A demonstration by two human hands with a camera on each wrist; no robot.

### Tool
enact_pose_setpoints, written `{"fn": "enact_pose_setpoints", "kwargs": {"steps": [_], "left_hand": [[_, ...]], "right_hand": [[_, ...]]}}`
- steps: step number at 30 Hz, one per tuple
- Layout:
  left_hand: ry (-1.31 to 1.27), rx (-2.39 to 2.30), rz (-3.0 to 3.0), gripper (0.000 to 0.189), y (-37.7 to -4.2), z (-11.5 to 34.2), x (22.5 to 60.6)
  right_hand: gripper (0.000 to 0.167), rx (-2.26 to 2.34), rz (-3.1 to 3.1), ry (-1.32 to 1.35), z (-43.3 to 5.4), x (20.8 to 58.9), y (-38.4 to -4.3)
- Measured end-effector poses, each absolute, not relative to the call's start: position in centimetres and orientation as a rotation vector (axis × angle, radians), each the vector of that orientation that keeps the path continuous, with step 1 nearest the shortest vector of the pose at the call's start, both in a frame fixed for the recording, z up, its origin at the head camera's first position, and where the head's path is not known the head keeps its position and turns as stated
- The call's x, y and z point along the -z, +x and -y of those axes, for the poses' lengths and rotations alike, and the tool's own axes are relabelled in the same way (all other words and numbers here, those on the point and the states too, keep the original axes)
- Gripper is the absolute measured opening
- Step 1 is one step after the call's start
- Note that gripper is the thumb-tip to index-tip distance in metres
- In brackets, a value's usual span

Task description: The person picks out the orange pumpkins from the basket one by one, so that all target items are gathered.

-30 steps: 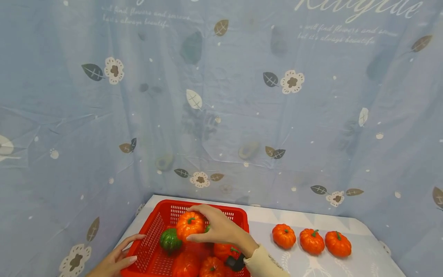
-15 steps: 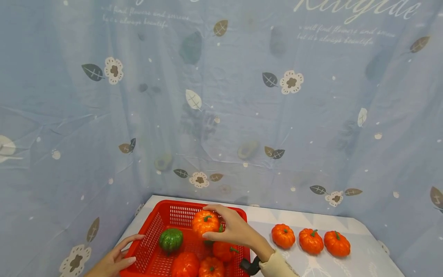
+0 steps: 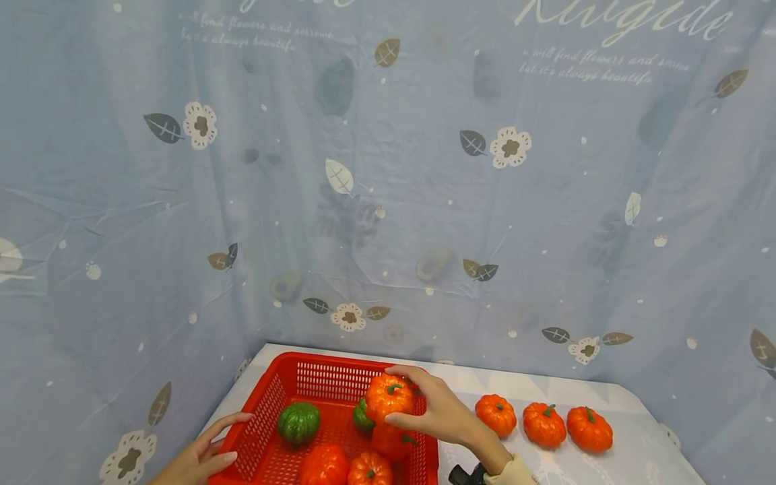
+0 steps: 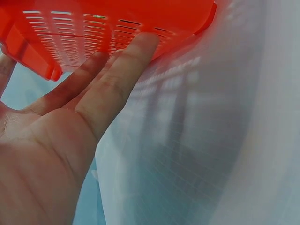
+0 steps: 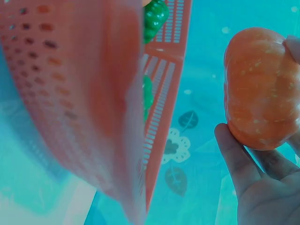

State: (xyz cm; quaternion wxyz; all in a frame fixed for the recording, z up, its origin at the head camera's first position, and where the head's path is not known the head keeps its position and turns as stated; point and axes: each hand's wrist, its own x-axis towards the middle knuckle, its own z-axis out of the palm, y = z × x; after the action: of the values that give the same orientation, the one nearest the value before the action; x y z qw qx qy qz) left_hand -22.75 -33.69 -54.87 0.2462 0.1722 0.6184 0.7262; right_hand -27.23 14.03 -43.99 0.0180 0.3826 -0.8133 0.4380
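My right hand (image 3: 445, 409) grips a small orange pumpkin (image 3: 388, 397) with a green stem, thumb in front and fingers behind, above the right side of a red plastic basket (image 3: 339, 358). The right wrist view shows this pumpkin (image 5: 260, 89) raised beyond the basket wall, fingers against its side. My left hand (image 3: 200, 455) rests at the basket's left side; in the left wrist view its extended fingers (image 4: 119, 77) touch the slotted outer wall. Inside the basket lie two green pumpkins, one at left (image 3: 299, 423) and another (image 3: 362, 416) partly hidden, plus several orange ones (image 3: 370, 468) at the front.
To the right of the basket, three orange pumpkins stand in a row on the white patterned table: left (image 3: 496, 415), middle (image 3: 544, 425) and right (image 3: 590, 430). A blue curtain (image 3: 412, 202) with leaves and flowers hangs behind and along the sides.
My right hand has carried the orange pumpkin rightward across the basket, from beside the left green pumpkin to near the right rim. My left hand has stayed at the basket's left side.
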Motion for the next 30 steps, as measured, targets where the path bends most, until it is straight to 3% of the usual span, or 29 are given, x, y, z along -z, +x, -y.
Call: {"fn": "enact_pose_setpoints", "kwargs": {"steps": [30], "left_hand": [[0.487,-2.024,-1.564,0.046,-22.7,33.5,55.0]], "right_hand": [[0.064,-1.514,2.602,0.489,-24.7,46.6,-23.5]]}}
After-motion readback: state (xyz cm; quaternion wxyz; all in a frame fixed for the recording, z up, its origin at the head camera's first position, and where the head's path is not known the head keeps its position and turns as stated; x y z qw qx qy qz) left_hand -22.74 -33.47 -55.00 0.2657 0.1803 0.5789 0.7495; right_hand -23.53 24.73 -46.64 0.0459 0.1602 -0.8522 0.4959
